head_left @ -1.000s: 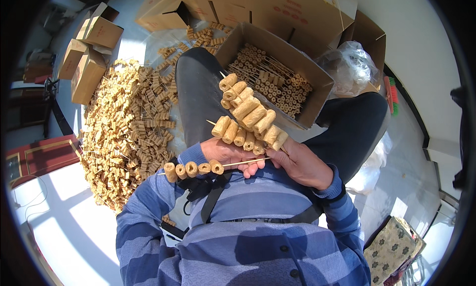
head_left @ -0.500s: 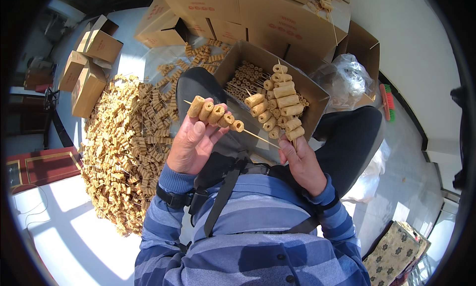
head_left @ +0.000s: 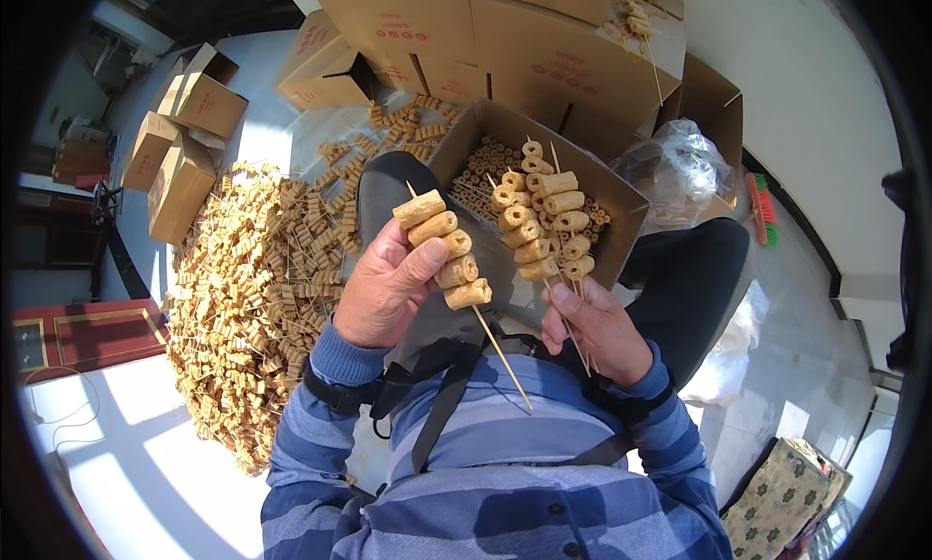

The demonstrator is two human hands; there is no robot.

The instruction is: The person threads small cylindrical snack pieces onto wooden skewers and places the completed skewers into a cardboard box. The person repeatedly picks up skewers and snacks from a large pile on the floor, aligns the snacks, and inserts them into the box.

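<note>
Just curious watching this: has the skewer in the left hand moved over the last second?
Yes. The single skewer in the left hand rose from the chest toward the open cardboard box.

An open brown cardboard box (head_left: 621, 196) sits on the lap, closed brown cartons (head_left: 505, 26) (red print on their sides) stacked behind it, and smaller brown cartons (head_left: 180, 133) lie far left.

Stacked cardboard boxes (head_left: 544, 36), a clear plastic bag (head_left: 680, 167), a patterned cushion (head_left: 782, 497).
</note>
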